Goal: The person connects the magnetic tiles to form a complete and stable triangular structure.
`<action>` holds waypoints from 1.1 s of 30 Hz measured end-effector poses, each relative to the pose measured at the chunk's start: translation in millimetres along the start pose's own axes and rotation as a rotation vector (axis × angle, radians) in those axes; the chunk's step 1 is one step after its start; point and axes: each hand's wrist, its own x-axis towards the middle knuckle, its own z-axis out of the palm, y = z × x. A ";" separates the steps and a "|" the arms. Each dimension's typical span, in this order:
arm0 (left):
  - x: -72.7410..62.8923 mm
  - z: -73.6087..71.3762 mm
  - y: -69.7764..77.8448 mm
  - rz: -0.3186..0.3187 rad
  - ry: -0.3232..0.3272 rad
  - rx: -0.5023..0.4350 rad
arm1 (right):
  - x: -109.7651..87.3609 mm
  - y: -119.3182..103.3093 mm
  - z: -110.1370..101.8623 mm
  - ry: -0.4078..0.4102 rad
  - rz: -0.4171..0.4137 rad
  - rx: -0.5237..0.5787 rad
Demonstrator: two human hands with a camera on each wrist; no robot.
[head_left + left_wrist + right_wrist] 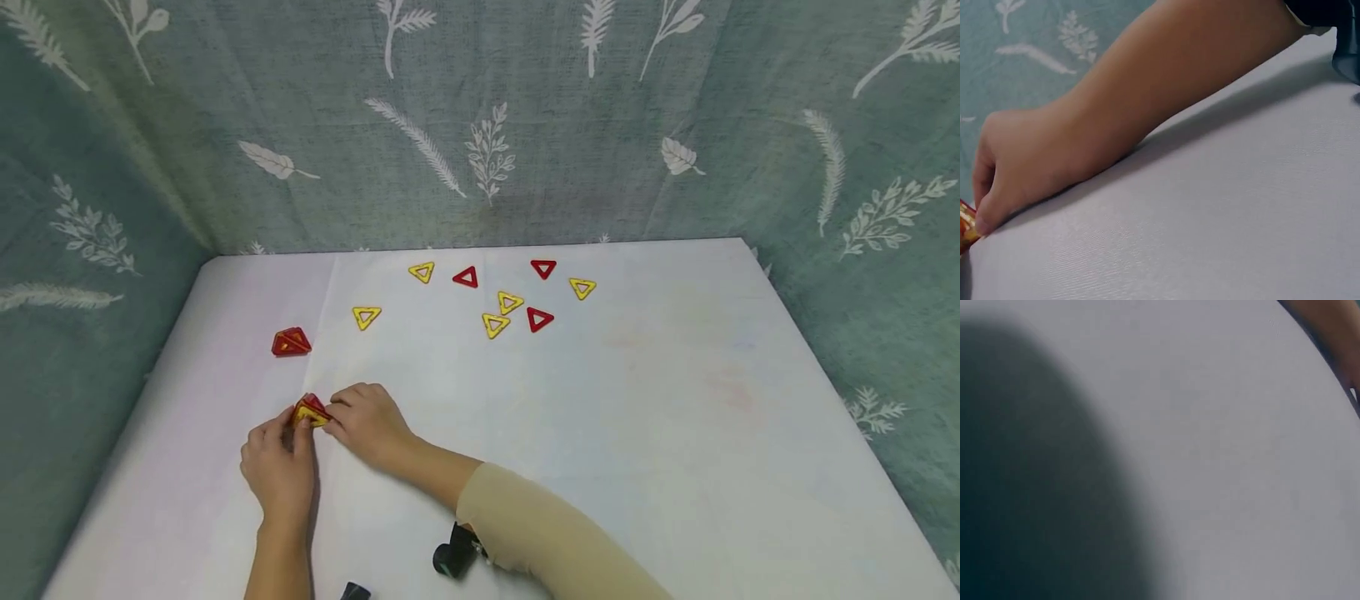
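A small pyramid of red and yellow magnetic triangle tiles (311, 409) stands on the white table between both hands. My left hand (279, 463) pinches its near left side between thumb and fingers. From the right, my right hand (369, 422) pinches its right corner with curled fingers. In the left wrist view the left hand (1019, 162) holds the pyramid's yellow and red edge (967, 226), mostly cut off by the frame. A second, mostly red pyramid (291, 342) sits a little beyond the hands. The right wrist view does not show the right hand's fingers.
Loose yellow triangles (367, 317) and red triangles (540, 319) lie flat across the far part of the white table (637, 433). A patterned green cloth (480, 125) hangs behind it. Black wrist gear (454, 553) shows below the right sleeve.
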 end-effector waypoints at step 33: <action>35.6 -15.9 -27.5 -0.161 0.032 -0.081 | 42.7 -15.9 12.8 -0.117 0.104 0.001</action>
